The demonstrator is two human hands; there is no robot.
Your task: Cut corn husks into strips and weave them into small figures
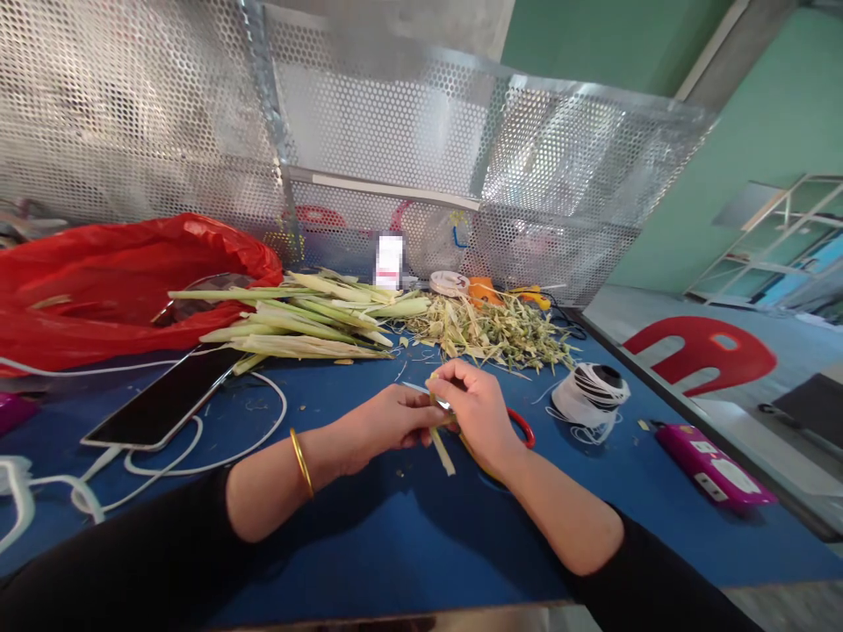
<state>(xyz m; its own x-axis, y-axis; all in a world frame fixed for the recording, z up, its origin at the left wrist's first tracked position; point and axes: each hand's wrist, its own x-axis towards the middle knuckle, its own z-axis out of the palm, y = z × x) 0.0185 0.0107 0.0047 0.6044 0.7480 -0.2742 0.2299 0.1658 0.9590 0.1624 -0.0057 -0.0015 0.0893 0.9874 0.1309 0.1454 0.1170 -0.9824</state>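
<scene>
- Black sleeves point(132, 549) come in from both lower corners over the bare front of the blue table point(395, 553); a gold bangle point(301, 463) rings the left wrist.
- At the middle of the table, the left hand point(393, 421) pinches a narrow corn-husk strip point(443, 454), whose lower end sticks out below the fingers.
- Fingers of the right hand point(478, 411) are closed on the strip's upper end, close against the left fingertips.
- Scissors point(525, 428) with a red handle loop show beside and behind the right hand, a blade emerging past the fingers; whether that palm grips them too, I cannot tell.
- Beyond the hands to the right, a heap of small husk pieces point(504, 332) looks like the finished share, and a sizeable one.
- Left of that heap, touching it, long corn husks point(309, 329) lie whole, seemingly what is left; the strip in hand appears partway through.
- A spool of white thread point(586, 395) stands to the right, apart from both hands.
- Leftward, a smartphone point(164, 399) lies before a red plastic bag point(98, 281).
</scene>
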